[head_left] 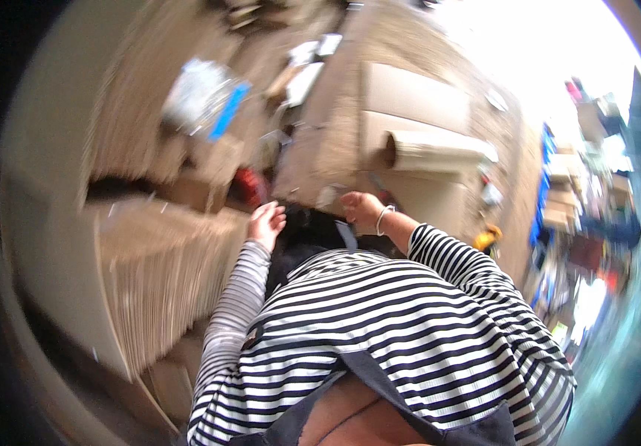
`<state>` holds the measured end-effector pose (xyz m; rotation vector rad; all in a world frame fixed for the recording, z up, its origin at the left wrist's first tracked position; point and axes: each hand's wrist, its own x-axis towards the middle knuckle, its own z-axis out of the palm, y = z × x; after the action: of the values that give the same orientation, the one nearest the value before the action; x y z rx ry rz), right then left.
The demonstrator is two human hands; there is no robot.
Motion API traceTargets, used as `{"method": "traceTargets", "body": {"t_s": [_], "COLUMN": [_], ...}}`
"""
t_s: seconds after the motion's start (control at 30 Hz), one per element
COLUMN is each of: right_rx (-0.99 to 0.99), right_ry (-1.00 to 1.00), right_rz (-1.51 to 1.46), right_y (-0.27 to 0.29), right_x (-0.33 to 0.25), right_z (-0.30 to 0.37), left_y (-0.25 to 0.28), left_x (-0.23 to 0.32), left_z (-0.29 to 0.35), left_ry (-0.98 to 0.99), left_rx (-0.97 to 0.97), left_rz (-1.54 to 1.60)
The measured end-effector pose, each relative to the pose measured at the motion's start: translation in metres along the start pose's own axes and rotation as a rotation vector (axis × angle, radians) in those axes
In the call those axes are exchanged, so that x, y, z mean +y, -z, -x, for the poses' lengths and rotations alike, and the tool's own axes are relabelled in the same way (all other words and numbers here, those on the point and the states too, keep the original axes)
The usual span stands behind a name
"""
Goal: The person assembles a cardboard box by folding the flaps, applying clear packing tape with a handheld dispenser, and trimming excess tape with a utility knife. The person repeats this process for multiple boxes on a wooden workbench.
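My left hand (267, 224) is raised in front of my body beside the stacked cardboard, its fingers loosely bent and apart, with nothing visible in it. A red object (249, 186), too blurred to name, lies just beyond it. My right hand (363, 209), with a pale bracelet (384, 218) at the wrist, hovers by the near edge of a table (313, 167). Its fingers are loosely curled, and I see nothing held. A small pale scrap (327, 196) lies on the table close to those fingers. Past that hand, a cardboard roll (439, 152) rests on flat cardboard (413, 97).
Stacks of cardboard sheets (168, 282) fill the left side. A clear plastic bundle with a blue strip (227, 111) sits on cardboard farther back. A yellow tool-like object (487, 238) lies near my right elbow. Blurred shelves with boxes (562, 189) stand at the right.
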<state>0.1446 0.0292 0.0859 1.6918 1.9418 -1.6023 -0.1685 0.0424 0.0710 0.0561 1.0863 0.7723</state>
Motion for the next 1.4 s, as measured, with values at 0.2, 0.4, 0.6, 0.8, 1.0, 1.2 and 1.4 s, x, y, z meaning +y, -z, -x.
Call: {"method": "traceTargets", "body": {"t_s": [0.2, 0.4, 0.6, 0.8, 1.0, 1.2, 1.4], "right_rx": [0.694, 0.748, 0.814, 0.590, 0.643, 0.639, 1.246], "right_ry": [-0.520, -0.811, -0.562, -0.289, -0.012, -0.180, -0.630], "right_rz": [-1.029, -1.250, -0.661, -0.095, 0.143, -0.266, -0.064], "right_y": [-0.009, -0.075, -0.068, 0.047, -0.011, 0.020, 0.058], "right_x": [0.057, 0.094, 0.159, 0.109, 0.145, 0.198, 0.294], "right_z": [0.207, 0.290, 0.240, 0.172, 0.097, 0.273, 0.353], "left_y": [-0.120, -0.285, -0.400, -0.430, -0.476, -0.506, -0.541], "left_x": [-0.001, -0.045, -0.089, -0.106, -0.138, -0.155, -0.198], "left_z": [-0.048, -0.089, -0.112, -0.122, -0.110, -0.139, -0.137], "left_ry": [0.011, -0.463, -0.738, -0.822, -0.627, -0.672, -0.585], "left_rx": [-0.123, -0.635, -0.648, -0.518, -0.484, -0.443, -0.509], "left_rz": [-0.515, -1.022, -1.406, -1.629, -1.727, -1.814, -2.284]}}
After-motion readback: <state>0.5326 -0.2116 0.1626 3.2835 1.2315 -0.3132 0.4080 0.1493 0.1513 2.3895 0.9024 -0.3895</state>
